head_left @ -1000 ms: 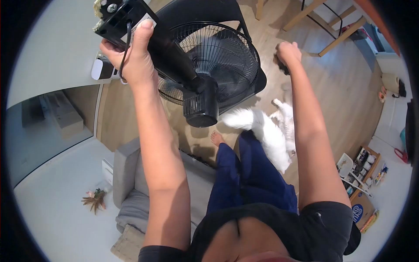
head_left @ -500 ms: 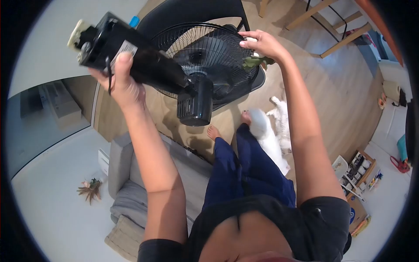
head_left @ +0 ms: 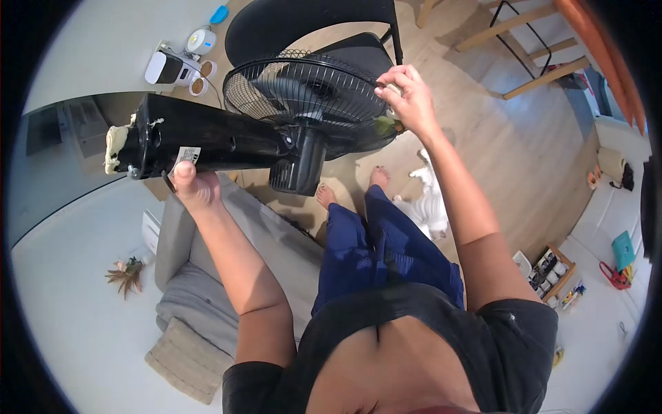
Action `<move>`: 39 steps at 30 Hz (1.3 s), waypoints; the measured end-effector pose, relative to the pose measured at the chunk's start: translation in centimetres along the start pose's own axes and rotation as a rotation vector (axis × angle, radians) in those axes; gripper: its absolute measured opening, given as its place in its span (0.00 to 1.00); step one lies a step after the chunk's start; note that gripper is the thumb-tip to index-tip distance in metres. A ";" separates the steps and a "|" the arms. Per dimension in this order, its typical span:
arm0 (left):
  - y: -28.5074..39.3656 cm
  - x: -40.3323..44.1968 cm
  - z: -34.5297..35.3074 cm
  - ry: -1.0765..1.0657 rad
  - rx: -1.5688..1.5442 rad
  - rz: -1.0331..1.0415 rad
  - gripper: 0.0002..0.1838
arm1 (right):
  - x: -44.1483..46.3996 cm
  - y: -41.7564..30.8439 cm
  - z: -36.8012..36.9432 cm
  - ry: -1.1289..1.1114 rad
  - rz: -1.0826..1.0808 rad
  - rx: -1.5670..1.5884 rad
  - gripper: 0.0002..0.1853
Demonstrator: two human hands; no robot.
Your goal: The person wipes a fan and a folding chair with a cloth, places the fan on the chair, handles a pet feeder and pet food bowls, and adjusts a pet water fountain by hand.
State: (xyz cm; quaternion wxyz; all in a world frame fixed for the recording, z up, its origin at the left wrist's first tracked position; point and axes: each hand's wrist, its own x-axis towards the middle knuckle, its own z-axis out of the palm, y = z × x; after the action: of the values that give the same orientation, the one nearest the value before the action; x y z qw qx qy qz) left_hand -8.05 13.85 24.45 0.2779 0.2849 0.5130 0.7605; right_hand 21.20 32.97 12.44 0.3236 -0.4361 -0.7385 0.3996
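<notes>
A black fan (head_left: 303, 159) is held up sideways in front of me, its wire cage (head_left: 303, 83) tipped away. My left hand (head_left: 196, 186) is closed on the thick black column (head_left: 214, 134), thumb beside a white label. Torn cream-coloured material (head_left: 118, 148) sticks out of the column's end. My right hand (head_left: 405, 96) is at the cage's right rim with its fingers bent together. Under that hand shows a small green thing (head_left: 387, 125), mostly hidden, whose kind I cannot make out.
A black chair (head_left: 310, 24) stands behind the fan. A white cat (head_left: 427, 200) lies on the wooden floor near my feet. To the left are a grey sofa (head_left: 227, 234) and a pet feeder (head_left: 165, 67) with bowls. Wooden furniture legs (head_left: 545, 76) stand at upper right.
The fan's column has swung lower and more level with my left hand. My right hand has moved down slightly, its fingers more bent. The feeder and bowls have come into view.
</notes>
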 end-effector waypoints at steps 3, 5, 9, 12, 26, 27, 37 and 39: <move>0.0 -1.0 -1.1 0.036 -0.035 0.011 0.37 | -1.2 -2.5 -0.2 0.057 -0.081 -0.206 0.09; -0.2 -1.7 -1.5 0.057 -0.046 0.013 0.37 | -1.7 -3.2 0.1 0.103 -0.186 -0.297 0.07; -0.6 -2.4 -1.3 0.073 -0.061 0.019 0.36 | -2.7 -3.9 -0.1 0.128 -0.341 -0.486 0.08; -1.0 -3.0 -0.5 0.099 -0.043 0.049 0.35 | -3.5 -3.9 -0.1 0.129 -0.442 -0.630 0.08; -2.6 -4.9 -2.9 0.045 -0.214 0.024 0.42 | -2.9 -3.8 -2.6 -0.403 -0.183 -0.362 0.11; -2.9 -4.9 -2.9 0.060 -0.212 0.047 0.42 | -3.1 -3.9 -2.4 -0.412 -0.188 -0.361 0.11; 0.0 -6.7 5.1 0.364 0.234 0.276 0.41 | -3.3 -3.1 -1.6 -0.466 -0.064 -0.108 0.22; 0.1 -5.9 3.7 0.525 0.271 0.207 0.39 | -3.1 -4.8 -1.8 -0.507 0.010 -0.039 0.21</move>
State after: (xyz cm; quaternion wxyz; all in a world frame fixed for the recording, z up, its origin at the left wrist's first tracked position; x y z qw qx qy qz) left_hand -1.38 11.84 24.83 0.0166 0.1636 0.6322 0.7572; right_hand 22.13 29.30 17.06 0.1176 -0.3319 -0.8015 0.4833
